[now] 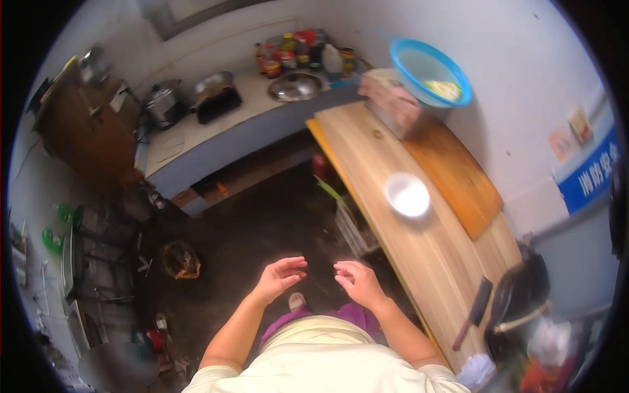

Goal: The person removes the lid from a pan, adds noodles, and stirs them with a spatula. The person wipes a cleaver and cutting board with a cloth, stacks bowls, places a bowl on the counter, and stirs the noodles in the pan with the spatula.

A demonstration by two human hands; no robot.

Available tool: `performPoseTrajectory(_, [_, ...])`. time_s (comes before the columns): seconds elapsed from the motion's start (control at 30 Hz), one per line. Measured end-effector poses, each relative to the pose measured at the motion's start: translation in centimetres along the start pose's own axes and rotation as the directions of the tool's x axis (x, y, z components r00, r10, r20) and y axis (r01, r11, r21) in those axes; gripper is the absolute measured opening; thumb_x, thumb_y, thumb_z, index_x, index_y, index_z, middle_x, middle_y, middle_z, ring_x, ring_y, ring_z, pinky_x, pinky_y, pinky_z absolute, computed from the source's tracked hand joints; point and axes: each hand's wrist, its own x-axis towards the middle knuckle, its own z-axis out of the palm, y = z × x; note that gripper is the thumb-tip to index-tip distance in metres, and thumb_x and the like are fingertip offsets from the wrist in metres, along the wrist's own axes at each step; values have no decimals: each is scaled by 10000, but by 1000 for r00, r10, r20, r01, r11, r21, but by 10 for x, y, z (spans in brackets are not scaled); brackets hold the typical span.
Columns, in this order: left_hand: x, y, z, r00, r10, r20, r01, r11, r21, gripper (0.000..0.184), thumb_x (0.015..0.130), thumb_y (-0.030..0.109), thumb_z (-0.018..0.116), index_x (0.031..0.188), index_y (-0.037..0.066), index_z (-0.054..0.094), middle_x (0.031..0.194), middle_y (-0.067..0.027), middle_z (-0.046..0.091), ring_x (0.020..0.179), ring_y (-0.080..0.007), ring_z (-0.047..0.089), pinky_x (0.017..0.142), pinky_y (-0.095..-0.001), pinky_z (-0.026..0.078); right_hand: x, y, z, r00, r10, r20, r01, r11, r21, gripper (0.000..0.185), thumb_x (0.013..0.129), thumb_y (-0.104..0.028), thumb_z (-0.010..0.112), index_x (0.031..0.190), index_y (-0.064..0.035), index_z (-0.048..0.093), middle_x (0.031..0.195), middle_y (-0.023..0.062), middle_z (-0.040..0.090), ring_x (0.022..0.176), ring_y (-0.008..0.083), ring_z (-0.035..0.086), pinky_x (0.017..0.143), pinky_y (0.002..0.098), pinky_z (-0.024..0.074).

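Note:
Both hands hover in front of my body over the dark floor, palms turned towards each other with a gap between them. My left hand (pixel 282 278) has its fingers a little curved and apart, with nothing in it. My right hand (pixel 358 281) is likewise bare, fingers loosely bent, close to the long edge of the wooden table (pixel 367 164). On that table, nearest to my right hand, stands a white bowl (pixel 407 195). A cleaver (pixel 473 313) with a dark blade lies further along the table to the right.
A brown cutting board (pixel 455 177) lies along the wall side. A blue-rimmed basin (pixel 431 72) holding pale green pieces rests on a box (pixel 392 101). Across the room, a counter (pixel 190 141) carries a pot (pixel 165 103), a metal lid (pixel 295 86) and several bottles. A waste basket (pixel 181 260) stands on the floor.

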Motion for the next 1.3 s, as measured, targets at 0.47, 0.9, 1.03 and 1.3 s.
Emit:
performPoseTrajectory(0.47, [-23, 44, -195, 852, 201, -482, -286, 952, -108, 375, 808, -8, 602, 1178, 10, 538, 1129, -128, 590, 924, -205, 613, 820, -318, 499, 222, -55, 160, 858, -326, 397, 347, 938, 21, 233, 776, -61, 655, 1004, -30, 618, 993, 120, 609, 789, 223, 647, 713, 304, 539])
performPoseTrajectory(0.9, [159, 150, -332, 720, 247, -648, -382, 921, -74, 355, 817, -14, 574, 1171, 3, 543, 1117, -128, 594, 908, -203, 616, 800, -316, 504, 561, -27, 184, 857, -419, 299, 479, 863, -163, 273, 764, -147, 649, 1022, -64, 612, 898, 131, 624, 809, 295, 617, 711, 378, 493])
performPoseTrajectory(1.03, [213, 178, -374, 697, 282, -660, -418, 907, -53, 374, 824, -4, 575, 1194, -6, 520, 1150, -116, 572, 942, -198, 602, 807, -313, 500, 678, -38, 206, 889, -370, 268, 445, 837, -319, 397, 784, -179, 638, 1152, -69, 539, 1026, 180, 594, 966, 360, 562, 833, 432, 458])
performPoseTrajectory(1.3, [297, 225, -489, 667, 297, -683, -367, 929, 46, 546, 810, -1, 562, 1330, 43, 399, 1328, -98, 424, 1139, -196, 468, 897, -322, 444, 848, -31, 283, 967, -100, 235, 239, 686, -687, 670, 767, -226, 673, 1352, -160, 353, 1219, 176, 465, 1071, 361, 513, 879, 460, 431])
